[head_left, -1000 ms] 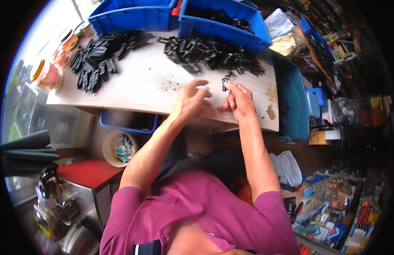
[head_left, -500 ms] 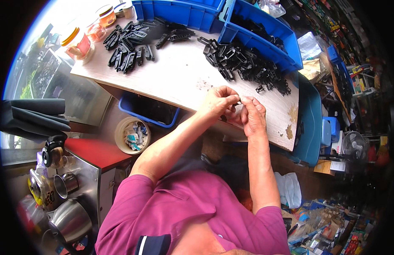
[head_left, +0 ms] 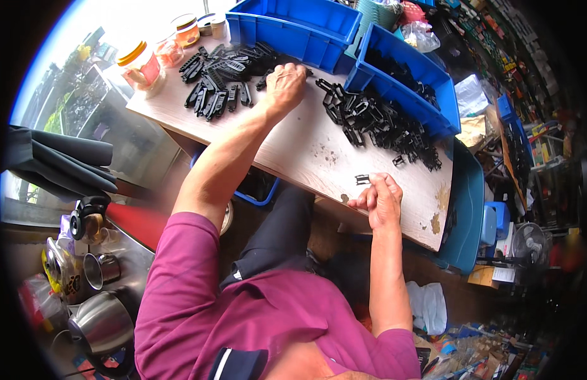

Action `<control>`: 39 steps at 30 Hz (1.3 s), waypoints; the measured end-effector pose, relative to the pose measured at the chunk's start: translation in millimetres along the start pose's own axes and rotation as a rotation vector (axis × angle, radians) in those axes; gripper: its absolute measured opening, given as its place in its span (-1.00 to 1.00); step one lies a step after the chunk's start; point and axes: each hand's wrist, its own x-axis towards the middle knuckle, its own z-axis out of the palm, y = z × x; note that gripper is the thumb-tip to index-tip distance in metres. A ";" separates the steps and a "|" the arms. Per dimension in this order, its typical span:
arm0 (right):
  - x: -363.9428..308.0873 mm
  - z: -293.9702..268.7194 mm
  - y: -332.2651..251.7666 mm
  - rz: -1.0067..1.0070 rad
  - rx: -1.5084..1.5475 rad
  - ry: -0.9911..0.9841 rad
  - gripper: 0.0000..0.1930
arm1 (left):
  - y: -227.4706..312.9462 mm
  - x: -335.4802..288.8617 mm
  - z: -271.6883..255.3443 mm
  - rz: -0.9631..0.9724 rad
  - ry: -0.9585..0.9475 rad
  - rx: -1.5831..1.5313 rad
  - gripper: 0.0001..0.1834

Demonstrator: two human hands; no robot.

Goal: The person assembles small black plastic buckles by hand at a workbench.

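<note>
- Pinching w/ R hand (head_left: 386,197), betw thumb & index, a small blk clip (head_left: 362,180); held just above or on near part of tabletop (head_left: 281,152), can't tell which.
- Reaching fwd w/ L hand (head_left: 287,85), back of hand up, fingers curled down, at R end of pile of long blk pieces (head_left: 214,79).
- Can't tell grip of L hand: fingertips hidden under knuckles.
- Well apart, L hand far fwd & R hand close to near edge of tabletop.
- To R of L hand, pile of blk clips (head_left: 375,123), heaped along front of R blue bin (head_left: 404,101); more blk parts inside that bin.
- Just off near side of that heap, one loose clip (head_left: 398,161).
- Beyond L hand, L blue bin (head_left: 287,42).
- At far L of tabletop, jar w/ yellow lid (head_left: 140,68), nr window; other jars behind.
- Along R edge of tabletop, brown worn patches (head_left: 436,223); just beside, teal tub (head_left: 468,221).
- Below near edge, blue tray (head_left: 262,203) w/ dark contents, partly hidden.
- Lower L, metal kettle (head_left: 103,323); lower R, white bag (head_left: 427,308).
</note>
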 end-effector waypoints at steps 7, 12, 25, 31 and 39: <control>-0.2 -4.4 2.7 -0.044 0.016 -0.020 -0.85 | 4.2 -16.6 -10.1 0.080 0.028 -0.119 -0.74; 4.3 -0.6 3.3 -0.027 0.001 0.003 -0.88 | 7.3 -71.1 -27.9 0.008 0.220 -0.613 -0.55; -2.0 3.6 0.7 -0.044 -0.023 0.056 -0.90 | 9.9 -125.0 -44.7 -0.038 -0.027 -0.426 -0.73; -1.7 0.7 1.7 -0.064 0.039 0.060 -0.86 | 35.3 -141.9 -42.5 -0.190 -0.102 -1.161 -0.74; -7.6 21.4 -8.7 -0.160 0.127 0.012 -0.85 | 116.6 -170.8 -59.0 -0.445 -0.307 -1.567 -0.74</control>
